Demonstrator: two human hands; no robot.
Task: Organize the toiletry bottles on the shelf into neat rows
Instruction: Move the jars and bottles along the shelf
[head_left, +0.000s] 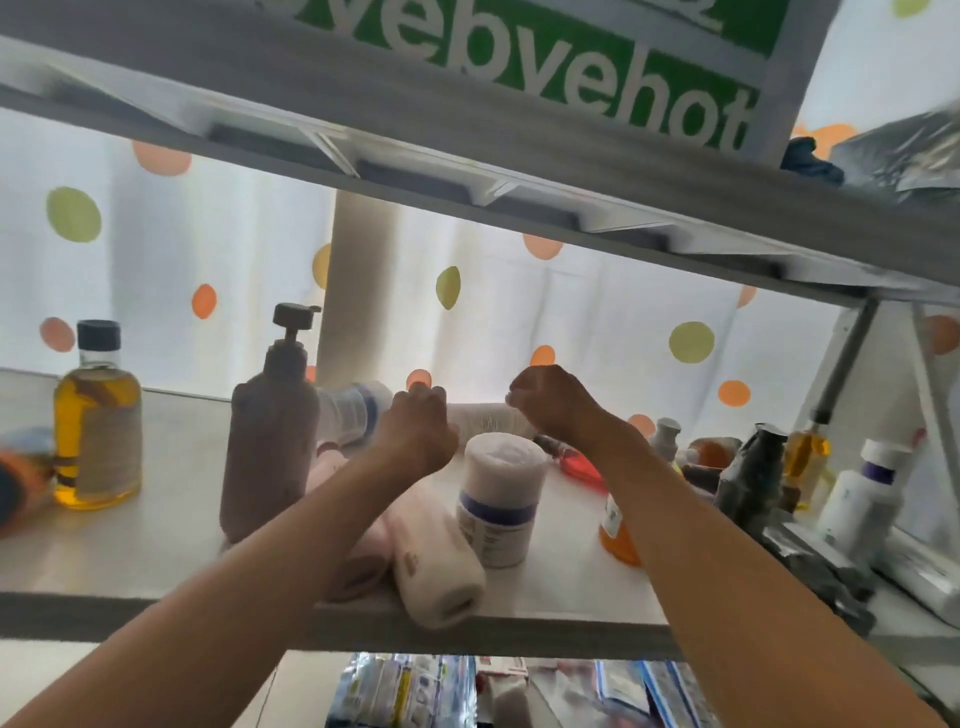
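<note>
Now both hands (415, 431) (550, 405) hover curled, grip unclear, nr glass bottle (97, 415) half-full w/ yellow oil.

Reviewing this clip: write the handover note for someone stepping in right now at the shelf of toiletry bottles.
Left hand: fingers curled at a lying white bottle with a blue band; grip unclear.
Right hand: curled, holding nothing visible.
Upright: brown pump bottle, clear bottle of yellow oil, white blue-banded jar.
Lying at the grey shelf front: two pale pink tubes.
Done: no rows yet. Left: stand fallen ones, line up.
</note>
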